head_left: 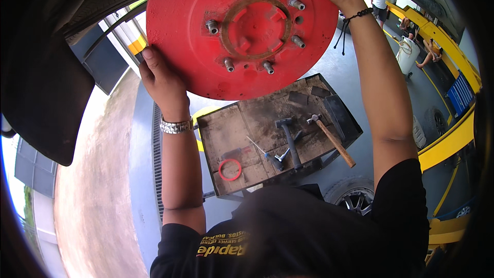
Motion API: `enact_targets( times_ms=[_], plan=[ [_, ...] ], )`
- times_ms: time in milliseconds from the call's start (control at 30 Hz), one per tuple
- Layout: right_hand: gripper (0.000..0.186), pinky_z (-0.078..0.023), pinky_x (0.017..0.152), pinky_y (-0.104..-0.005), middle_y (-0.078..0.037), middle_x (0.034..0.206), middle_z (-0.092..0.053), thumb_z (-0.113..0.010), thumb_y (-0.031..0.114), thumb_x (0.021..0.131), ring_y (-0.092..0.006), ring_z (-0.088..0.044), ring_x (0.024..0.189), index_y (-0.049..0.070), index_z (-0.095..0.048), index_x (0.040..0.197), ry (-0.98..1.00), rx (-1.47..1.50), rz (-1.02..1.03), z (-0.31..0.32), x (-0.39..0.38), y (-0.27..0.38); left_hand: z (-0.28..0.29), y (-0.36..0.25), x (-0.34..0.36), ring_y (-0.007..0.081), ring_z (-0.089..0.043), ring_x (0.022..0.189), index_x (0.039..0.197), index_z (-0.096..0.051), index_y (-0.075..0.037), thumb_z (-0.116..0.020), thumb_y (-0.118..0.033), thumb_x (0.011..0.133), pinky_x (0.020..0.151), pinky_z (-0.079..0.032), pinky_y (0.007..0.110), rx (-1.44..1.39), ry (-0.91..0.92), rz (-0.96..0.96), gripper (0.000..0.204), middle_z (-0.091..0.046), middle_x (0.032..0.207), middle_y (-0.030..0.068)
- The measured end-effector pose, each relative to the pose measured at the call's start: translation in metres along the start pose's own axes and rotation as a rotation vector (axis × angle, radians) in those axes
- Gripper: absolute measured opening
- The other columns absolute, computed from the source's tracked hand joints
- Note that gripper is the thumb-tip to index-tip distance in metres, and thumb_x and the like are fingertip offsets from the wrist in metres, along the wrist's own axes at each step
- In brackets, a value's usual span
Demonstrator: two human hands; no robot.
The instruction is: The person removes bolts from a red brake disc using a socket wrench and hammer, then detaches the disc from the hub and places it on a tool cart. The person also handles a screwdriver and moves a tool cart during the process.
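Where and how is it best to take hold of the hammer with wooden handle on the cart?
Likely best by the free end of its wooden handle, coming from the person's right: the handle slants that way from the metal head and appears to overhang the edge of the cart.

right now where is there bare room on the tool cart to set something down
On the tool cart, the upper-left, seen under the red disc, looks bare between the left edge, red ring and black hammer. Crowded: lower middle, with blue screwdriver beside black hammer, and right, with wooden-handled hammer and dark flat pieces.
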State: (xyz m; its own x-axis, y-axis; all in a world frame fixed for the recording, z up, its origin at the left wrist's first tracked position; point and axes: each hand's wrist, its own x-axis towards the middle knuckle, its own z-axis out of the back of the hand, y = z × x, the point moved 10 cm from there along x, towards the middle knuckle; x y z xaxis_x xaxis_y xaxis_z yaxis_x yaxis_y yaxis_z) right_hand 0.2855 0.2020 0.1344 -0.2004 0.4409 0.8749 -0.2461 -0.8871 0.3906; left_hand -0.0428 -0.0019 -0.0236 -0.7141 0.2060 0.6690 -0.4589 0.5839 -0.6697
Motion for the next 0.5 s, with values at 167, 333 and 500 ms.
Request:
enact_targets(
  times_ms=[167, 333, 500],
  plan=[
    [0.048, -0.047, 0.098, -0.03, -0.009, 0.122, -0.069, -0.05, 0.04, 0.108, -0.0152, -0.063, 0.11, 0.0, -0.065, 0.13, -0.249, 0.132, -0.026, 0.03, -0.093, -0.097, 0.003, 0.0, -0.007, 0.0235, -0.063, 0.112, 0.13, -0.054, 0.008, -0.06, -0.048, 0.103, 0.098, -0.049, 0.035, 0.051, 0.222, -0.008, 0.062, -0.064, 0.123, 0.0181],
    [0.023, -0.05, 0.07, -0.0333, -0.009, 0.091, -0.068, -0.066, 0.026, 0.1, -0.0204, -0.066, 0.081, 0.003, -0.067, 0.102, -0.144, -0.135, -0.694, -0.024, -0.464, -0.185, 0.012, -0.003, -0.013, 0.0334, -0.063, 0.123, 0.142, -0.049, 0.006, -0.058, -0.039, 0.104, 0.103, -0.051, 0.045, -0.015, 0.456, 0.053, 0.06, -0.059, 0.137, 0.0246],
    [0.021, -0.052, 0.07, -0.0337, -0.011, 0.082, -0.07, -0.069, 0.02, 0.096, -0.0194, -0.066, 0.074, -0.001, -0.07, 0.094, 0.092, -0.211, -1.26, -0.015, -0.726, -0.129, 0.01, 0.01, -0.006, 0.0326, -0.06, 0.124, 0.142, -0.051, 0.004, -0.052, -0.041, 0.105, 0.107, -0.045, 0.049, -0.112, 0.501, 0.104, 0.058, -0.062, 0.133, 0.0203]
  ],
)
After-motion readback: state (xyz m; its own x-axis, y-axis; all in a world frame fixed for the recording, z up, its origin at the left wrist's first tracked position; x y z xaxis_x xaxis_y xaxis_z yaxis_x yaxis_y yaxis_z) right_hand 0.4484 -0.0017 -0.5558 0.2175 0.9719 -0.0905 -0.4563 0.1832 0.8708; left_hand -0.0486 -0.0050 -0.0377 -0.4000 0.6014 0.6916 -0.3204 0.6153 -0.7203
